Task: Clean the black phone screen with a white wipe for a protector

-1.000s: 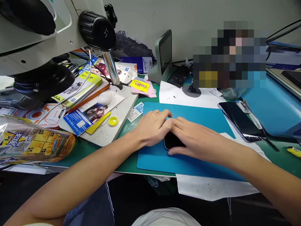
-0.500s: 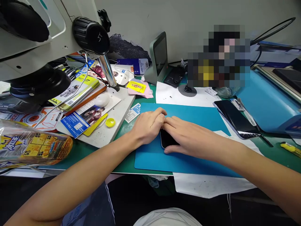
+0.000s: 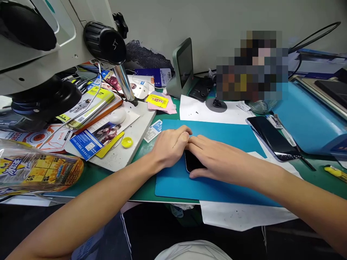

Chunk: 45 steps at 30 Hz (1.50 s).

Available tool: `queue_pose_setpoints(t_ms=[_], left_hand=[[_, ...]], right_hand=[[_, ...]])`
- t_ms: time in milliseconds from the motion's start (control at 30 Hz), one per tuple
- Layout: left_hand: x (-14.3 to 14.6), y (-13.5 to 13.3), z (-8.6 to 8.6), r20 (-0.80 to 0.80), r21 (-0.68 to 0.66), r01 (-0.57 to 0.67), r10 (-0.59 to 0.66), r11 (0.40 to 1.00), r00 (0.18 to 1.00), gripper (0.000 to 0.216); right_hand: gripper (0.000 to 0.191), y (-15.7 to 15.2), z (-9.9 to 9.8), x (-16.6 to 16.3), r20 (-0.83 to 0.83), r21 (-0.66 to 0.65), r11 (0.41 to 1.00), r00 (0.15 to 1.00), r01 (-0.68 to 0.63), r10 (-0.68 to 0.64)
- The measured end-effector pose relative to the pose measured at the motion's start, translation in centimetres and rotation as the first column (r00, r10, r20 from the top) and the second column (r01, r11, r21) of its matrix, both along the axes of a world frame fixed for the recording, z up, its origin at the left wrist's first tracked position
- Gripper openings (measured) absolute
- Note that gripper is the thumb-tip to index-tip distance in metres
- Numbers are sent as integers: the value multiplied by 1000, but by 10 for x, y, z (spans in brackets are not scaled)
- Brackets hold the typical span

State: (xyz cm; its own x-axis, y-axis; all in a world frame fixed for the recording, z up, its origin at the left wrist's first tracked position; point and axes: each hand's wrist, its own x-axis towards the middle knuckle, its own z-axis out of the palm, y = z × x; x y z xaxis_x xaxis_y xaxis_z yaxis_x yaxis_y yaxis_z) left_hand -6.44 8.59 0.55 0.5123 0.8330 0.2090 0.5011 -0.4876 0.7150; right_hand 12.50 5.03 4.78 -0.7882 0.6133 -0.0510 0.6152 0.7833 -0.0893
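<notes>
A black smartphone (image 3: pixel 192 162) lies on the blue mat (image 3: pixel 176 184), mostly hidden under my hands. My right hand (image 3: pixel 210 153) rests over it, the thumb along its near side and the fingers bent across its far part. At the phone's far left end, my left hand (image 3: pixel 171 144) is closed, its fingers curled and meeting the right fingertips. Whatever the left fingers pinch is hidden from view.
A microscope (image 3: pixel 105 41) overhangs the left side, above boxes and a white base (image 3: pixel 127 159). At left lies a plastic bottle (image 3: pixel 40 168). A second phone (image 3: pixel 272 139), a yellow cutter (image 3: pixel 336 172) and a blue machine (image 3: pixel 306 119) are at right. A small screen (image 3: pixel 184 65) stands behind.
Both hands keep almost the same place and grip on the phone. The whole view has shifted very slightly.
</notes>
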Motion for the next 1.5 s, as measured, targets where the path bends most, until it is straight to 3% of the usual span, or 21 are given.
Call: queue_pose_setpoints(t_ms=[467, 767, 1033, 1500], left_hand=[[0, 0, -1, 54, -48, -4, 7, 999, 999, 48], [-1, -1, 2, 20, -51, -18, 19, 999, 1000, 49], [-1, 1, -1, -23, 4, -6, 6, 1000, 1000, 49], [-1, 0, 0, 24, -28, -25, 25, 999, 999, 47]], right_hand=[[51, 8, -2, 1, -55, -152, 984, 994, 90, -99], [55, 17, -6, 2, -52, -170, 982, 994, 82, -92], [50, 16, -3, 0, -45, -132, 987, 994, 91, -98], [44, 13, 0, -3, -16, -67, 995, 997, 75, -76]])
